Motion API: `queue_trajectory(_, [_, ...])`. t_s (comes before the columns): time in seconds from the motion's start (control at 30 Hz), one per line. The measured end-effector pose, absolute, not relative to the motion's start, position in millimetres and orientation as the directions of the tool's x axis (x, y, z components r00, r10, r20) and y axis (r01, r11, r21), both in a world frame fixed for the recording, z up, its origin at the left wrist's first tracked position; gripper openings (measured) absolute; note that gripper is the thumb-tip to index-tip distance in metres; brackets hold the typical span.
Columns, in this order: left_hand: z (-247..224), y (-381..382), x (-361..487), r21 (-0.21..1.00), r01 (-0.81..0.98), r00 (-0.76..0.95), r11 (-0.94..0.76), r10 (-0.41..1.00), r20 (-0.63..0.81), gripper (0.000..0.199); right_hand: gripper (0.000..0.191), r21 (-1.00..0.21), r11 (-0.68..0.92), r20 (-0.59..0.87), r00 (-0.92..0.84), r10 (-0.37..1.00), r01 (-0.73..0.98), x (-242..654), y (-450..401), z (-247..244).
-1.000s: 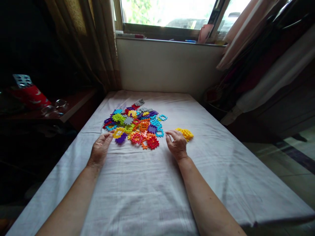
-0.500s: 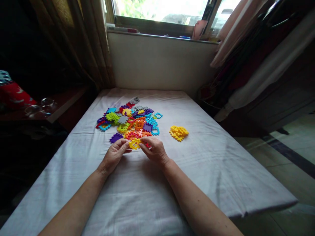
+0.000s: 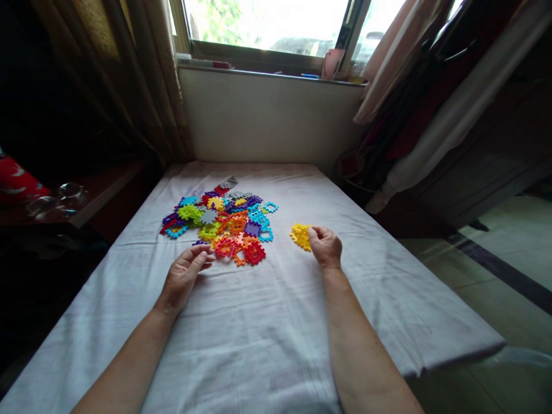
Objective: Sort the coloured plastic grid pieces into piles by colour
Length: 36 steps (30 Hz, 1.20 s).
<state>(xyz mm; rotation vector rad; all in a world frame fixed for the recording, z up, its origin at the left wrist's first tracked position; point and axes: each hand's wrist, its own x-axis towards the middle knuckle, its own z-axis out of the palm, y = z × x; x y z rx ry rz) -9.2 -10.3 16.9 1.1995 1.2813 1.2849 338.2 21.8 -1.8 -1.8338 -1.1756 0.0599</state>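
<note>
My right hand (image 3: 326, 246) is at the small pile of yellow interlocking plastic tiles (image 3: 300, 236) on the right. Its thumb and fingers pinch a yellow tile at the pile's right side, and the hand hides part of it. By the near left edge of the big mixed heap of interlocking tiles (image 3: 237, 224) hovers my left hand (image 3: 184, 275), its fingers loosely bent and nothing seen in them. A red tile (image 3: 254, 252) and an orange frame tile (image 3: 240, 256) lie at the heap's near edge. A purple tile is partly hidden behind the left fingers.
A pale cloth (image 3: 241, 345) covers the table. To the left, glasses (image 3: 56, 198) and a red patterned item (image 3: 19, 179) rest on a dark side surface. Clothes (image 3: 414, 132) hang at the right, and a window sill (image 3: 267, 73) runs along the back.
My right hand has gone right with the yellow tile, from the mixed heap to the yellow pile. My left hand has let go of that tile and moved slightly left. The view has shifted a little.
</note>
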Motion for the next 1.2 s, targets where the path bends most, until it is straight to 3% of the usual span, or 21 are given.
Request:
queue_trajectory(0.27, [4, 10, -25, 0.989, 0.105, -0.256, -0.106, 0.958, 0.13, 0.055, 0.028, -0.601, -0.169, 0.513, 0.539, 0.668, 0.781, 343, 29, -26])
queue_trajectory(0.43, [9, 56, -36, 0.929, 0.321, -0.23, -0.183, 0.937, 0.264, 0.052, 0.034, -0.612, -0.153, 0.559, 0.56, 0.611, 0.776, 343, 30, -28])
queue_trajectory(0.5, [17, 80, -34, 0.83, 0.522, -0.161, -0.198, 0.932, 0.324, 0.048, 0.032, -0.622, -0.125, 0.573, 0.558, 0.6, 0.773, 340, 31, -27])
queue_trajectory(0.6, [28, 112, -23, 0.544, 0.797, 0.041, -0.261, 0.923, 0.382, 0.041, 0.028, -0.614, -0.048, 0.614, 0.515, 0.598, 0.787, 335, 31, -26])
queue_trajectory(0.7, [32, 133, -8, 0.371, 0.878, 0.16, -0.301, 0.917, 0.365, 0.038, 0.026, -0.604, 0.007, 0.643, 0.483, 0.594, 0.797, 333, 31, -25])
queue_trajectory(0.83, [27, 141, -5, 0.131, 0.961, 0.208, -0.242, 0.95, 0.232, 0.041, 0.024, -0.618, 0.016, 0.633, 0.486, 0.602, 0.786, 335, 31, -24])
queue_trajectory(1.07, [31, 126, -51, 0.033, 0.981, 0.18, -0.19, 0.966, 0.186, 0.038, 0.025, -0.643, 0.056, 0.622, 0.479, 0.619, 0.764, 331, 31, -23])
queue_trajectory(1.2, [43, 133, -59, 0.044, 0.988, 0.139, -0.149, 0.972, 0.189, 0.03, 0.025, -0.626, 0.073, 0.638, 0.456, 0.621, 0.777, 329, 31, -24])
